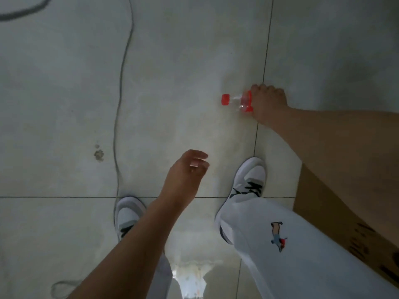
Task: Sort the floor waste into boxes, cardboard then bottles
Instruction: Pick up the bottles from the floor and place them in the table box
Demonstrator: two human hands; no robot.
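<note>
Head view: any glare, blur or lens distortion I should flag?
Head view: soft overall, and the cable at top left smears with motion blur. Head view: the glossy floor throws a bright reflection at bottom centre, between the legs. Head view: the wide-angle lens bows the grout lines. Head view: the bottle in the right hand is slightly blurred, though its red cap is clear.
</note>
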